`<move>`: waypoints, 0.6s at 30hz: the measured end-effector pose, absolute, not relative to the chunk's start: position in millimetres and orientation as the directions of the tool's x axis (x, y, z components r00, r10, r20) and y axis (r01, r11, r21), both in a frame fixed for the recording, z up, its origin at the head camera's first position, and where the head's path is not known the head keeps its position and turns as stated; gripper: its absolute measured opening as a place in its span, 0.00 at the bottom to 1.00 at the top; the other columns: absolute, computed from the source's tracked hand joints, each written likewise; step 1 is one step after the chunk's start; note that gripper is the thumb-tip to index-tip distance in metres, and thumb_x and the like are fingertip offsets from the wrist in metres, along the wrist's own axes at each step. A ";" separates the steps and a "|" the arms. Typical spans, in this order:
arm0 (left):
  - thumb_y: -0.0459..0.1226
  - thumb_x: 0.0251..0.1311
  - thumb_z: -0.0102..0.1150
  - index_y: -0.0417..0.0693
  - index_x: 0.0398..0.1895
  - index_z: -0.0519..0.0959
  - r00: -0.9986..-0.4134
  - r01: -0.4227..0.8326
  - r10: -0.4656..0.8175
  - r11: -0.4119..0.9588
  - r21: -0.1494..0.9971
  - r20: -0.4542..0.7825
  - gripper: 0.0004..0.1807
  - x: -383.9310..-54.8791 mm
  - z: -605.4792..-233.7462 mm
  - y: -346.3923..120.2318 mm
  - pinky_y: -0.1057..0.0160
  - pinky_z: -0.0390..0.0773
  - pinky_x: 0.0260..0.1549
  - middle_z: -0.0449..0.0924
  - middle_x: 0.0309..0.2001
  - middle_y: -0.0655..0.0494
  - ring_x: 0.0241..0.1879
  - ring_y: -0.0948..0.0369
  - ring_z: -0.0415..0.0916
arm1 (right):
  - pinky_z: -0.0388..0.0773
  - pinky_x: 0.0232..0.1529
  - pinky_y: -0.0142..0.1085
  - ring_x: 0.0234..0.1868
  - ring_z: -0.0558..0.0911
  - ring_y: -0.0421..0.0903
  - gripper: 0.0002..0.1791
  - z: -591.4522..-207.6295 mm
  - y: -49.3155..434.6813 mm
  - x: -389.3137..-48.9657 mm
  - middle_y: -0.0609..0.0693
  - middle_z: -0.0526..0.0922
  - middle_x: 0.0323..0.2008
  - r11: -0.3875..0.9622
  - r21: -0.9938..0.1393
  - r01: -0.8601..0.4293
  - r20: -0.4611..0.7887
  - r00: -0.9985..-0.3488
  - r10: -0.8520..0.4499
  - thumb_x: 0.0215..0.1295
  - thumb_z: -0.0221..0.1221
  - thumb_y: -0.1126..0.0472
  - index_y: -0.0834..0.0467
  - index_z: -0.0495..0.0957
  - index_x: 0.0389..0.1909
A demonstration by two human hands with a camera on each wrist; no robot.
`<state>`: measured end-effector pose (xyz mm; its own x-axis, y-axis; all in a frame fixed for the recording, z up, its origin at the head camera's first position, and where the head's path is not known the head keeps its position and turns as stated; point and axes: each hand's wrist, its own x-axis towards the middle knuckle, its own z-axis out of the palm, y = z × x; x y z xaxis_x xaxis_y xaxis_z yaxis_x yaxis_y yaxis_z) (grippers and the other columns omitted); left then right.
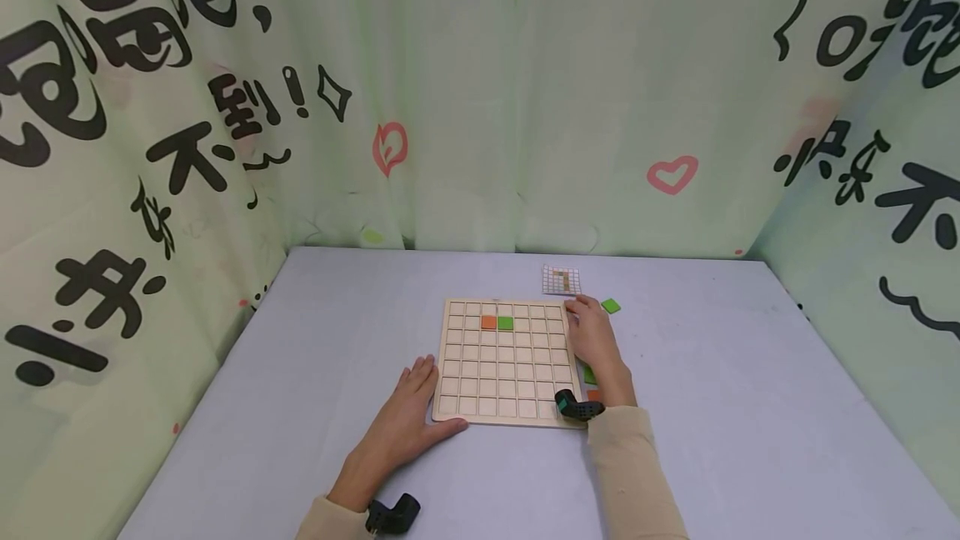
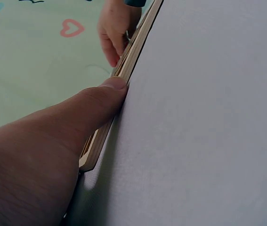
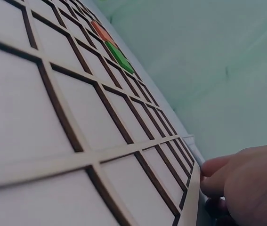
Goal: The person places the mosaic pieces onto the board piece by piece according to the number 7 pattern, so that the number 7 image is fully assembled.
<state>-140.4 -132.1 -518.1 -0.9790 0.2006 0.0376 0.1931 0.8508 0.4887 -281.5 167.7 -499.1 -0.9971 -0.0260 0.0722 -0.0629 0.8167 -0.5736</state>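
A pale wooden grid board (image 1: 480, 380) lies on the table. In its upper rows an orange square tile (image 1: 488, 322) and a green square tile (image 1: 506, 323) sit side by side in two cells. My left hand (image 1: 408, 415) lies along the board's left side with fingers straight, the thumb (image 2: 109, 89) against the near edge. At the far right corner is my right hand (image 1: 594, 338), its fingertips right at the rim and bent downward in the right wrist view. Whether anything is pinched between them I cannot tell.
A small card (image 1: 561, 280) printed with a grid pattern lies behind the board. One loose green tile (image 1: 611, 305) is just beyond my right hand. Beside the board's right edge, another green tile (image 1: 590, 375) and an orange tile (image 1: 594, 395) are partly covered by the right arm.
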 end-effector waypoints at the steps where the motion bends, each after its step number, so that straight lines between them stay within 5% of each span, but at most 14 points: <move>1: 0.64 0.55 0.64 0.34 0.75 0.60 -0.979 0.193 0.200 0.851 0.489 0.037 0.56 -140.5 -518.3 -132.2 0.48 0.52 0.79 0.56 0.78 0.41 0.79 0.47 0.50 | 0.66 0.72 0.58 0.73 0.64 0.66 0.21 -499.1 168.0 -281.4 0.68 0.63 0.72 0.817 -0.574 -0.060 0.069 -0.997 -0.025 0.77 0.47 0.66 0.67 0.71 0.66; 12: 0.64 0.54 0.65 0.34 0.75 0.60 -0.978 0.198 0.204 0.850 0.488 0.042 0.56 -140.6 -520.2 -132.5 0.48 0.52 0.79 0.56 0.78 0.41 0.79 0.47 0.50 | 0.75 0.64 0.57 0.62 0.74 0.65 0.17 -499.8 170.4 -279.0 0.68 0.67 0.63 0.794 -0.608 -0.018 0.062 -0.998 0.025 0.75 0.49 0.68 0.67 0.75 0.60; 18: 0.64 0.55 0.65 0.34 0.75 0.60 -0.977 0.201 0.207 0.848 0.490 0.044 0.56 -140.7 -519.4 -132.3 0.48 0.52 0.79 0.56 0.78 0.41 0.79 0.47 0.50 | 0.78 0.60 0.56 0.58 0.75 0.63 0.21 -497.9 170.4 -279.4 0.71 0.66 0.61 0.793 -0.609 0.018 0.033 -0.998 0.048 0.75 0.48 0.68 0.70 0.69 0.66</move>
